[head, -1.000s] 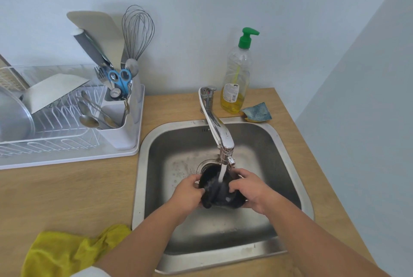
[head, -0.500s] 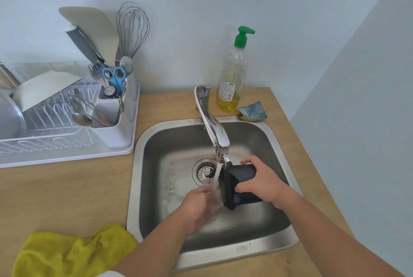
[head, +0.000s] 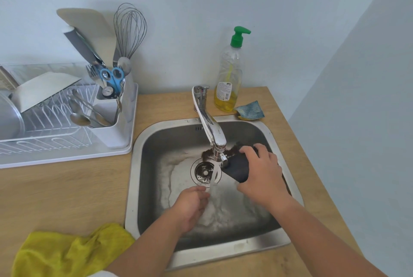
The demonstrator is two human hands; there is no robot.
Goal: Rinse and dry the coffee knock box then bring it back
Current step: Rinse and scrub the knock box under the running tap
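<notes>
Right hand [head: 260,178] grips the black cylindrical knock box [head: 237,170], tipped over by the steel sink's [head: 131,187] far right corner. Best to turn its mouth into the chrome tap's [head: 210,129] stream. Left hand [head: 192,205] is loosely curled, empty, under the water.

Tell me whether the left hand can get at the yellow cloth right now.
Probably yes. The left hand holds nothing under the running water, and the cloth lies on the counter to its left, with only the sink rim between.
</notes>
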